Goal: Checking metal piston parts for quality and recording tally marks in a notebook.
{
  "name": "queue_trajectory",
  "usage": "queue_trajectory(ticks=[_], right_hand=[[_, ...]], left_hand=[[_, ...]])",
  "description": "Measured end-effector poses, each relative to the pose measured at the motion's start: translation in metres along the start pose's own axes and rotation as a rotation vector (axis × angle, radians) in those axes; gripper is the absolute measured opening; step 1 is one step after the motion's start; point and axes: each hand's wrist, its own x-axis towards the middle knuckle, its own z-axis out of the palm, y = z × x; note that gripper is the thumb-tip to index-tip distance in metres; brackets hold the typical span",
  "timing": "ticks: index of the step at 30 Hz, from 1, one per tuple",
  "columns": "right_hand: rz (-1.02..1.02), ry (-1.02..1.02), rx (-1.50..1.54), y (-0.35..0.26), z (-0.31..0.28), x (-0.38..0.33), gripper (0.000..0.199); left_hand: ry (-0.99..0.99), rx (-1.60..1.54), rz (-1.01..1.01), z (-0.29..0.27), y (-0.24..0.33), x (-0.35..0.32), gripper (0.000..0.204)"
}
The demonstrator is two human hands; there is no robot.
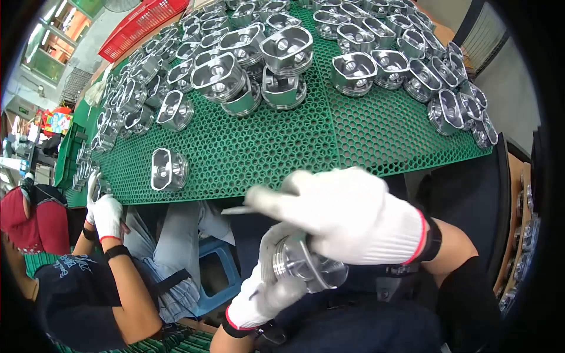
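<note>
My left hand (pixel 259 300), in a white knitted glove with a red cuff edge, is closed around a shiny metal piston (pixel 288 259) low in front of my body. The piston is tilted, with ring grooves along its side. My right hand (pixel 347 215), gloved the same way, passes just above it and covers part of it. A thin, pale, blade-like tool (pixel 236 210) sticks out from its blurred fingers, pointing left. Its exact kind cannot be made out. Nearest on the table, a lone piston (pixel 169 170) lies on its side.
A green honeycomb mat (pixel 265 150) covers the table, with many pistons (pixel 220 76) crowded and partly stacked toward the back. On my left, a co-worker's gloved hands (pixel 106 212) are at the table edge. A red crate (pixel 138 26) stands behind; a blue stool (pixel 218 273) is below.
</note>
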Motion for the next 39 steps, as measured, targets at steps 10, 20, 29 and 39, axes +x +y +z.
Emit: queue_trajectory(ticks=[10, 20, 29, 39], right_hand=[[0.477, 0.314, 0.643, 0.047, 0.002, -0.027, 0.038], [0.473, 0.327, 0.876, 0.03, 0.034, -0.064, 0.03], [0.708, 0.082, 1.534, 0.021, 0.055, -0.063, 0.027], [0.724, 0.045, 1.782, 0.02, 0.049, -0.068, 0.04]], left_hand=[[-0.723, -1.741, -0.258, -0.027, -0.011, -0.003, 0.094], [0.283, -0.396, 0.337, -0.002, -0.01, 0.006, 0.097], [0.19, 0.516, 0.68, -0.01, 0.004, 0.007, 0.125], [0.084, 0.378, 0.681, -0.007, 0.005, -0.003, 0.119]])
